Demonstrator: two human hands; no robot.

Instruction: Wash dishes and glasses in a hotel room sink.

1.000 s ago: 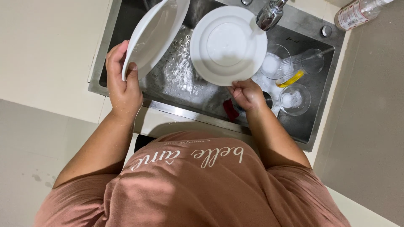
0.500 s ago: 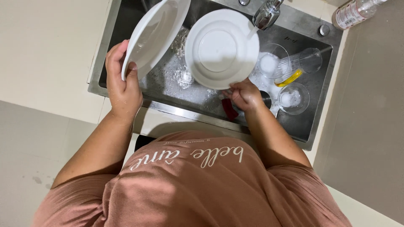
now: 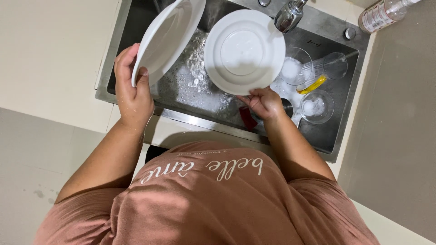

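there is one view only, from a camera worn on the person's head, looking almost straight down. it sits close above the body, so the pink shirt (image 3: pixel 213 199) fills the lower half of the frame. the steel sink (image 3: pixel 318 131) lies across the top, turned at a slant to the frame edges, with the faucet (image 3: pixel 289 14) cut by the upper edge. the pale bench (image 3: pixel 50 59) fills the left side. both forearms run up from the shirt to the left hand (image 3: pixel 133 95) and the right hand (image 3: pixel 263 102).
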